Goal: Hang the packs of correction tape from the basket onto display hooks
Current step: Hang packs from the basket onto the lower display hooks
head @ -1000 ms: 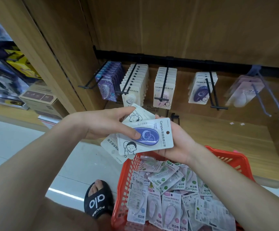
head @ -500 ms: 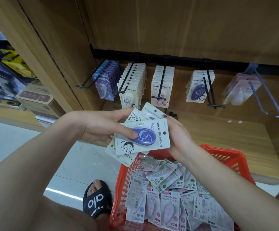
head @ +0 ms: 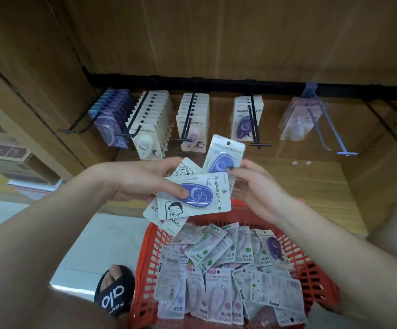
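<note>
Correction tape packs: left hand (head: pixel 142 184) grips a fanned bunch, purple-cased pack (head: pixel 193 195) on top under the thumb, while right hand (head: pixel 252 186) pinches one single purple pack (head: pixel 224 154) upright, just below the hook (head: pixel 254 124) already carrying matching purple packs. Step looks like sort-and-hang; next move needs the pack's punched hole lined up with that hook tip, then slid back. Red basket (head: pixel 311 269) below holds a loose heap of packs, mostly pink and green, one purple near its right wall.
</note>
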Demonstrator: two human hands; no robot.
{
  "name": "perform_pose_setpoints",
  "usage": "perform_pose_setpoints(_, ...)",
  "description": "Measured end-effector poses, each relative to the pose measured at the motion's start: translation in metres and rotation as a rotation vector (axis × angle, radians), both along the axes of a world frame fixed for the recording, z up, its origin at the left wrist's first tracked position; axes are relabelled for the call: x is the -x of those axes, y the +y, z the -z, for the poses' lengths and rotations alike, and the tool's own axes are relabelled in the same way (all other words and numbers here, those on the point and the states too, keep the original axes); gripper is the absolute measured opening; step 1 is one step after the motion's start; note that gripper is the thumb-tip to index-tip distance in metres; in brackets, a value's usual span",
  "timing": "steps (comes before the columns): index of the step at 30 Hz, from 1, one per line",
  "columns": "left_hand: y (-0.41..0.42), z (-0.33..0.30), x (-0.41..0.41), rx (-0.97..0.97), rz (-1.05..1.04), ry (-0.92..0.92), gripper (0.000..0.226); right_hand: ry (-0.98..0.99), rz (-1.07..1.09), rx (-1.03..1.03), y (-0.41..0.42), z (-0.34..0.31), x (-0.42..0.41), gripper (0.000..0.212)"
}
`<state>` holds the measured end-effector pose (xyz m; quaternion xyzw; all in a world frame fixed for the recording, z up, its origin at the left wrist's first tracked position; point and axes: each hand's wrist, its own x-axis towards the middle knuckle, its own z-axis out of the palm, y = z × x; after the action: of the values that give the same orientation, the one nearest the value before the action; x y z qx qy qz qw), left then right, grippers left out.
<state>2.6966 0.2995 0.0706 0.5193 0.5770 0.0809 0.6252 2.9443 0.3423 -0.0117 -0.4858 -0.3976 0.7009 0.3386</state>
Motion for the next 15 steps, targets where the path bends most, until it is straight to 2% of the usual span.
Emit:
perform_pose_setpoints(5, 0.010, 0.003, -0.010, -0.009, -0.010, -0.021, 0.051, -0.141, 0.075, -0.142, 0.009, 0.004, -0.028, 0.016)
perform_pose_setpoints(11, 0.015, 0.004, -0.011, 0.005, -0.013, -0.003, 0.054, -0.095, 0.060, -0.117, -0.006, 0.008, -0.034, 0.014)
perform_pose_setpoints(15, 0.015, 0.003, -0.010, 0.010, -0.033, 0.001, 0.056, -0.064, 0.126, -0.116, -0.011, 0.007, -0.039, 0.016)
